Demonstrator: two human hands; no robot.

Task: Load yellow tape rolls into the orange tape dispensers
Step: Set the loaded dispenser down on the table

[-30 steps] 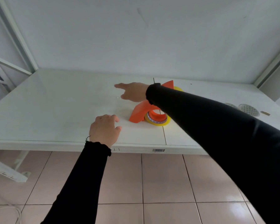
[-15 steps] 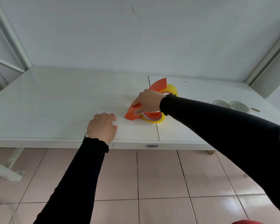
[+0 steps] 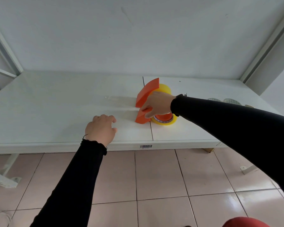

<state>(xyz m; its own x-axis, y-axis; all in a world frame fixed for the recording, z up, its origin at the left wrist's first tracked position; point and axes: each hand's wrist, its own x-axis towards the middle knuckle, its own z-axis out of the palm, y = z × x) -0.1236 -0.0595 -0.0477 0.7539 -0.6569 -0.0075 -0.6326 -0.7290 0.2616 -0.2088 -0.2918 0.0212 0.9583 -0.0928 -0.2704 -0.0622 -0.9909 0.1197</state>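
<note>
Left hand [image 3: 100,128] rests palm-down near the bench [image 3: 39,112] front edge, lower centre, fingers loosely spread, holding nothing. Right of centre, right hand [image 3: 157,104] grips the near orange dispenser [image 3: 142,117], loaded with a yellow tape roll [image 3: 166,121]. Just behind, the far orange dispenser [image 3: 148,90] holds another yellow roll [image 3: 165,88].

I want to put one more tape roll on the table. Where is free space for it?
The widest bare patch is the table left of the orange dispensers, beyond the left hand. Another lies right of the yellow rolls, before the round mesh discs. It is crowded around the right hand.
</note>
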